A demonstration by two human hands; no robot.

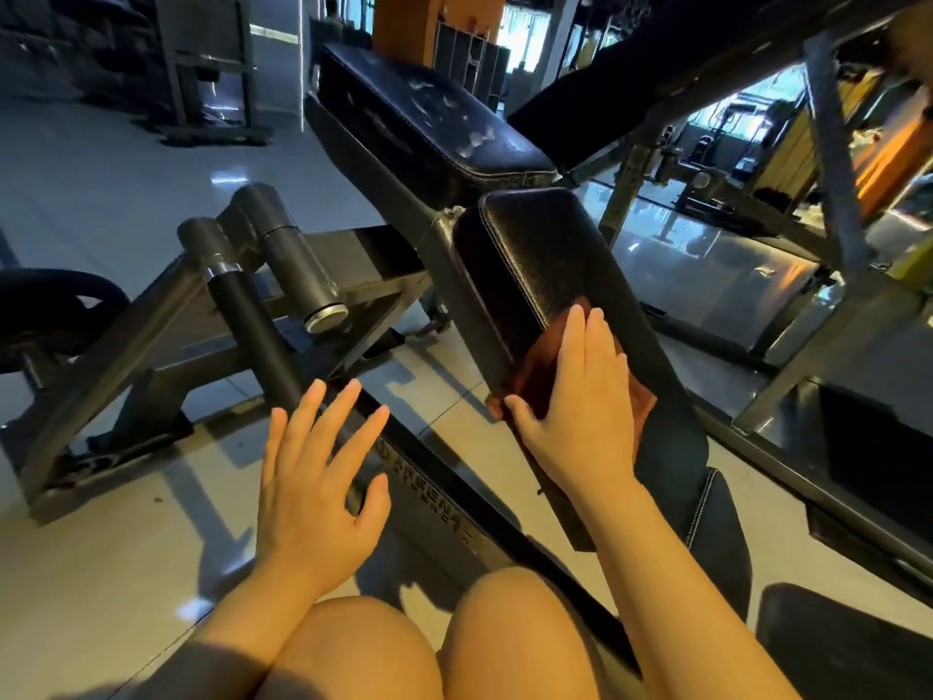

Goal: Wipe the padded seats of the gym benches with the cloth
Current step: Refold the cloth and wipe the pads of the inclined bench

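Note:
A long black padded bench seat [545,255] runs from the centre of the view down to the lower right. A reddish-brown cloth [537,366] lies on its near half. My right hand [580,401] presses flat on the cloth with straight fingers, thumb at the pad's left edge. My left hand [313,472] hovers open with spread fingers above the bench's dark metal frame [429,467], holding nothing. A second black pad [429,118], worn with whitish scuffs, sits beyond the first.
Dark roller pads and bars [282,255] of the machine stand to the left on a glossy tiled floor [101,159]. A metal rack frame [828,184] rises at right. Another black pad [848,644] shows at the lower right. My knees fill the bottom.

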